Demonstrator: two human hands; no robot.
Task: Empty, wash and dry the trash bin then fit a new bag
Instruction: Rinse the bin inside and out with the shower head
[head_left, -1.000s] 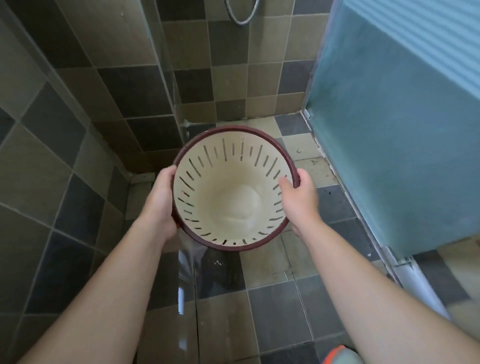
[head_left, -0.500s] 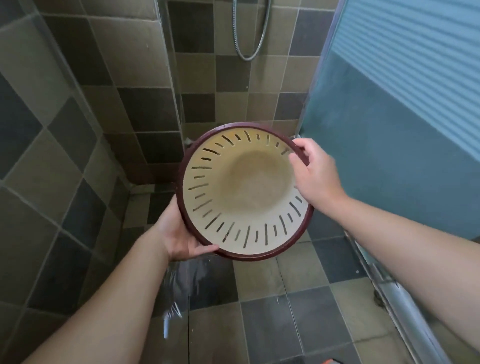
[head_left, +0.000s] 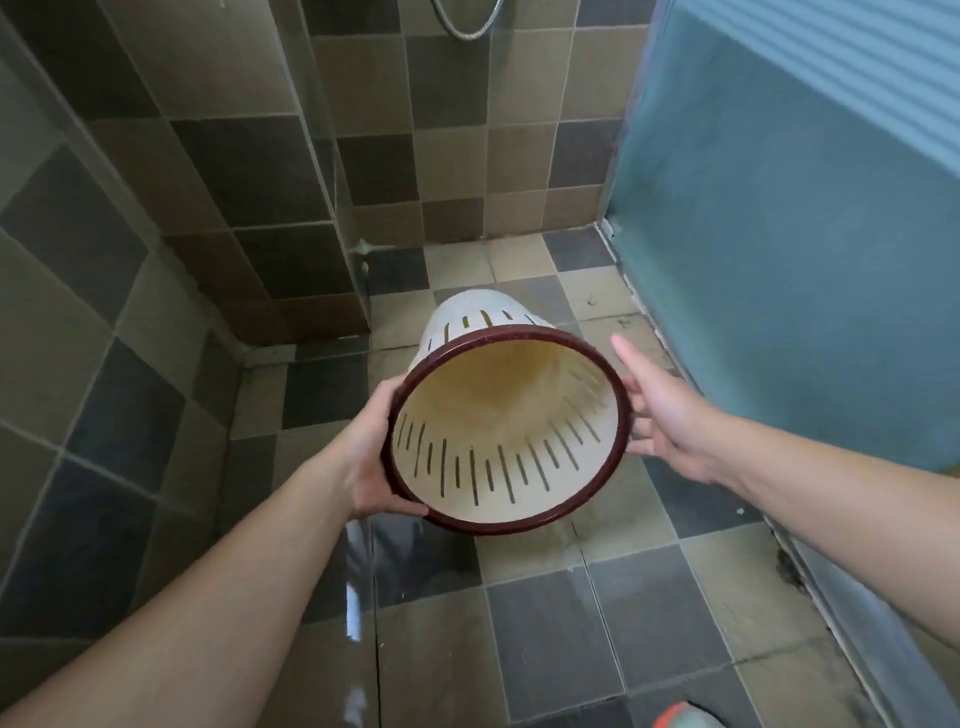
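- Shoe tip (head_left: 685, 716): orange and grey, at the bottom edge, nearest the camera, on the wet tiled floor (head_left: 545, 623).
- Left hand (head_left: 370, 457): grips the trash bin (head_left: 498, 441) at the left of its rim, thumb curled over the dark red band near the lower edge, fingers hidden behind the wall. Half a second ago it cupped the bin from below.
- Right hand (head_left: 660, 415): fingers straight and spread, palm against the right side of the rim, index finger lifted clear; no curl around the bin. Earlier its fingers hooked over the upper rim.
- Trash bin: cream, slotted sides, dark red rim; held in the air between both hands above the floor, tipped so the mouth faces the camera and the base points away and down. Inside shows a brownish stain. Earlier the mouth faced the camera more squarely and the outer wall was hidden; now the upper outside shows.
- Open room: bare floor tiles beyond and under the bin; tiled wall (head_left: 156, 260) close on the left, teal frosted panel (head_left: 779, 260) near the right hand.
- Shower hose (head_left: 467, 26): loop at the far wall, top edge.
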